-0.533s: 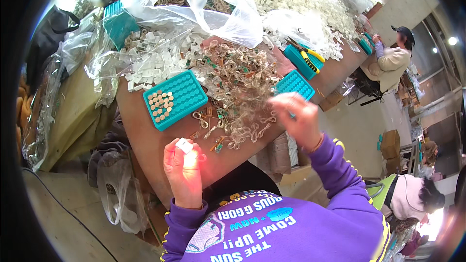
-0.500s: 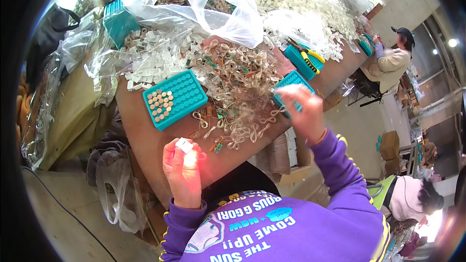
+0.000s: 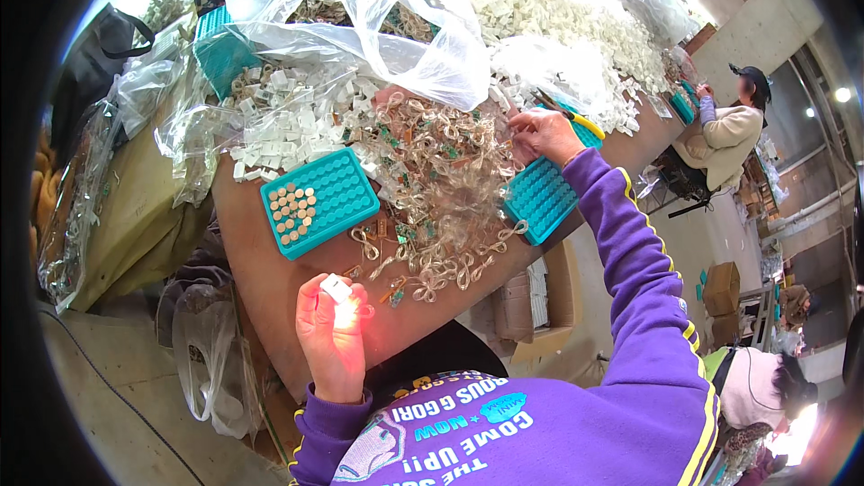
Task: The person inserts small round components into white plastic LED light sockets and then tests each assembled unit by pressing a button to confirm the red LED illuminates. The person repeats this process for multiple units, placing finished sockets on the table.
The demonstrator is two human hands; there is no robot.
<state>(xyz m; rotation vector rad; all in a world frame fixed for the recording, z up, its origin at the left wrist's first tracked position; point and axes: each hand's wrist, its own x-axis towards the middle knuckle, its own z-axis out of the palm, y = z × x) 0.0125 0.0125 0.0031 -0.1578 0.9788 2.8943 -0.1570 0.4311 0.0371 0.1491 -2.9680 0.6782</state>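
My left hand (image 3: 330,346) is raised at the table's near edge, its fingers closed around a small white plastic case (image 3: 337,288). A bright orange-red light glows between those fingers. Farther off to the right, my right hand (image 3: 553,137) has its fingertips pinched beside the heap; whatever they hold is too small to make out. Beneath that wrist lies a teal ribbed tray (image 3: 543,200). Between my hands spreads a tangled heap of clear looped wires with small circuit boards (image 3: 450,162). Another teal tray (image 3: 346,198) on the left carries several pale round discs (image 3: 292,211).
Loose white plastic cases (image 3: 288,117) are piled behind the left tray, under clear plastic bags (image 3: 396,36). Yellow-handled pliers (image 3: 588,125) rest on a teal tray beyond my right hand. A cardboard box (image 3: 560,297) stands below the table edge. A co-worker (image 3: 733,126) sits far right.
My right hand has moved away from me and slightly left, from above the right tray to the heap's far right side, its fingers now pinched. The left hand keeps holding the glowing case.
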